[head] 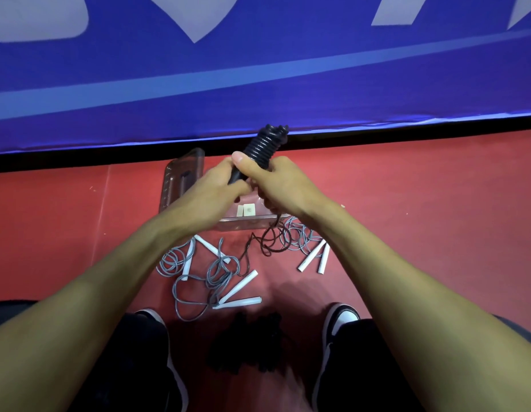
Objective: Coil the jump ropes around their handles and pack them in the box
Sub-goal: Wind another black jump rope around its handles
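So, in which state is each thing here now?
Black rope: partly coiled round its handles, tail hanging to the floor.
Left hand: grips the black handles.
Right hand: grips the rope below the coil.
Box: clear, open, on the floor.
Grey ropes: loose, uncoiled.

Clear glossy plastic box (181, 179); matt black rope coil (265, 145); smooth white handles (239, 288); matt red floor (421, 197)

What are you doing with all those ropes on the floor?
A person is winding a black jump rope around its handles, gripping it with the left hand and right hand. Its loose end hangs to the red floor. Grey ropes with white handles lie uncoiled beside the clear box.
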The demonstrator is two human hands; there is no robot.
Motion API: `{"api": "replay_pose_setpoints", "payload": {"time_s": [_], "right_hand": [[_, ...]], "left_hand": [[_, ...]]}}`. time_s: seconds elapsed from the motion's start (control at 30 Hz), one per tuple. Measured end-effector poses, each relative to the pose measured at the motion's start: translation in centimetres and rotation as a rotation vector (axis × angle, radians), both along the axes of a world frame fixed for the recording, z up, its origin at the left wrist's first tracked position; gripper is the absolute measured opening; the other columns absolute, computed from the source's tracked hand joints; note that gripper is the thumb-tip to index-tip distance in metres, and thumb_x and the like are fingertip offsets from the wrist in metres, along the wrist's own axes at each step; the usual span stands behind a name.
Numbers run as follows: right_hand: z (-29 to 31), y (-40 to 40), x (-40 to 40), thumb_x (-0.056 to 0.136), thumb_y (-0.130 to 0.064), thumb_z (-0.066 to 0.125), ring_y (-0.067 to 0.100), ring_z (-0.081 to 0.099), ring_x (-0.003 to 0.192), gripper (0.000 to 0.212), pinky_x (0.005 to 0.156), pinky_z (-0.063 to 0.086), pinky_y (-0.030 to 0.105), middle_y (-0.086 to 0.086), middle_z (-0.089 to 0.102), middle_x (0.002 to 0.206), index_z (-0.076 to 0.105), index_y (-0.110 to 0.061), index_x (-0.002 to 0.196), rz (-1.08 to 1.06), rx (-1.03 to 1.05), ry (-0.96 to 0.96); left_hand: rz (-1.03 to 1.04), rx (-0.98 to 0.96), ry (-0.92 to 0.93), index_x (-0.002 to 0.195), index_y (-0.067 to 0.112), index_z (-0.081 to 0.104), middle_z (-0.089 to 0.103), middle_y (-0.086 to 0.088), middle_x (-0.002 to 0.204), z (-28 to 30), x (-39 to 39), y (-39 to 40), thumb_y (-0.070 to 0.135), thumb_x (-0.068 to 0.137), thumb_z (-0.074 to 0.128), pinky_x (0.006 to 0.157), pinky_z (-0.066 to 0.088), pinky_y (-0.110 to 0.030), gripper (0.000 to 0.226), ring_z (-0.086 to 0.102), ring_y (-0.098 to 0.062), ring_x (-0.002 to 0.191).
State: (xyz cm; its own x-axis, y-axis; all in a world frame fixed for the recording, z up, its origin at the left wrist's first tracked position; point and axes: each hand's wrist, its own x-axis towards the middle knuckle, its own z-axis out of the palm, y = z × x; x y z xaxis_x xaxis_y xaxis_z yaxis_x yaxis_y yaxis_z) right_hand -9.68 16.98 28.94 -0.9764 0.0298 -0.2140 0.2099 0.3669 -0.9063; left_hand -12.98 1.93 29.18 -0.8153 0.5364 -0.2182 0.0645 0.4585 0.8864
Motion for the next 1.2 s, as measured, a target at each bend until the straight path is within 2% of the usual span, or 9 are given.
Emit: {"api": "replay_pose_setpoints", "payload": {"time_s": [0.2, 0.33, 0.43, 0.67, 0.83, 0.9, 1.03, 1.13, 1.2], "right_hand": [[0.6, 0.4, -0.4, 0.097, -0.061, 0.05, 0.011, 0.03, 0.047, 0.055, 0.048, 0.028, 0.027, -0.001, 0.043, 0.059, 0.058, -0.013, 0.071, -0.038, -0.214, 0.003], [0.2, 0.6, -0.3, 0.098, -0.067, 0.039, 0.01, 0.045, 0.045, 0.065, 0.052, 0.039, 0.027, -0.009, 0.053, 0.049, 0.063, -0.012, 0.072, -0.027, -0.002, 0.0], [-0.1, 0.4, -0.3, 0.102, -0.06, 0.037, 0.009, 0.05, 0.041, 0.063, 0.055, 0.044, 0.028, -0.01, 0.053, 0.041, 0.062, -0.013, 0.068, -0.041, 0.063, -0.034], [-0.7, 0.3, -0.5, 0.106, -0.045, 0.041, 0.003, 0.039, 0.035, 0.061, 0.053, 0.033, 0.027, -0.011, 0.045, 0.037, 0.058, -0.014, 0.056, -0.046, 0.072, 0.002], [-0.3, -0.1, 0.0, 0.1, -0.06, 0.043, 0.009, 0.042, 0.043, 0.063, 0.053, 0.037, 0.026, -0.008, 0.048, 0.042, 0.059, -0.015, 0.059, -0.046, 0.06, -0.002], [-0.6, -0.3, -0.2, 0.098, -0.062, 0.044, 0.01, 0.038, 0.044, 0.067, 0.053, 0.034, 0.028, -0.004, 0.047, 0.045, 0.059, -0.008, 0.062, -0.058, 0.06, 0.041], [-0.9, -0.3, -0.3, 0.097, -0.061, 0.045, 0.01, 0.036, 0.048, 0.069, 0.054, 0.032, 0.029, 0.011, 0.051, 0.052, 0.057, 0.0, 0.067, -0.035, 0.06, 0.126], [-0.7, -0.1, -0.5, 0.102, -0.053, 0.045, 0.007, 0.038, 0.044, 0.063, 0.053, 0.03, 0.029, -0.004, 0.046, 0.046, 0.052, -0.011, 0.057, -0.048, 0.072, 0.157], [-0.8, 0.0, -0.6, 0.102, -0.055, 0.044, 0.009, 0.036, 0.044, 0.061, 0.053, 0.03, 0.03, -0.005, 0.041, 0.045, 0.047, -0.015, 0.056, -0.072, 0.057, 0.148]], "left_hand": [[0.06, 0.383, -0.232, 0.099, 0.003, 0.066, 0.062, -0.008, 0.087, 0.5, -0.8, -0.6, 0.019, 0.097, 0.046, 0.067, 0.042, -0.017, 0.025, 0.052, -0.01, 0.074], [0.031, 0.359, -0.163, 0.115, 0.008, 0.067, 0.069, -0.014, 0.102, -0.2, -1.2, -1.1, 0.02, 0.092, 0.053, 0.095, 0.049, -0.034, 0.03, 0.061, -0.019, 0.096], [0.064, 0.14, 0.05, 0.126, 0.017, 0.065, 0.073, -0.002, 0.116, -0.4, -1.2, -1.1, 0.027, 0.085, 0.062, 0.106, 0.05, -0.045, 0.043, 0.068, -0.013, 0.108], [0.112, 0.001, 0.184, 0.112, 0.029, 0.068, 0.072, -0.007, 0.086, -0.3, -1.1, -1.0, 0.033, 0.076, 0.075, 0.08, 0.058, -0.053, 0.036, 0.07, -0.026, 0.078], [0.11, -0.064, 0.396, 0.105, 0.016, 0.05, 0.059, -0.005, 0.064, -0.2, 0.0, -0.4, 0.012, 0.081, 0.081, 0.053, 0.046, -0.03, 0.04, 0.061, -0.013, 0.053], [0.084, -0.007, 0.323, 0.107, 0.009, 0.042, 0.059, -0.011, 0.07, -0.2, -0.1, -0.5, 0.008, 0.084, 0.079, 0.056, 0.054, -0.035, 0.044, 0.066, -0.022, 0.056], [0.061, 0.284, -0.106, 0.111, 0.012, 0.039, 0.063, -0.011, 0.085, -0.1, -0.5, -0.6, 0.001, 0.091, 0.069, 0.058, 0.058, -0.041, 0.038, 0.063, -0.032, 0.06], [0.09, 0.403, -0.363, 0.112, 0.009, 0.047, 0.064, -0.017, 0.084, 0.6, -0.3, -0.4, 0.019, 0.105, 0.048, 0.062, 0.057, -0.041, 0.012, 0.062, -0.031, 0.061], [0.109, 0.401, -0.459, 0.106, 0.004, 0.053, 0.061, -0.017, 0.071, 0.8, -0.4, -0.4, 0.033, 0.108, 0.036, 0.059, 0.055, -0.04, 0.034, 0.059, -0.03, 0.057]]}}
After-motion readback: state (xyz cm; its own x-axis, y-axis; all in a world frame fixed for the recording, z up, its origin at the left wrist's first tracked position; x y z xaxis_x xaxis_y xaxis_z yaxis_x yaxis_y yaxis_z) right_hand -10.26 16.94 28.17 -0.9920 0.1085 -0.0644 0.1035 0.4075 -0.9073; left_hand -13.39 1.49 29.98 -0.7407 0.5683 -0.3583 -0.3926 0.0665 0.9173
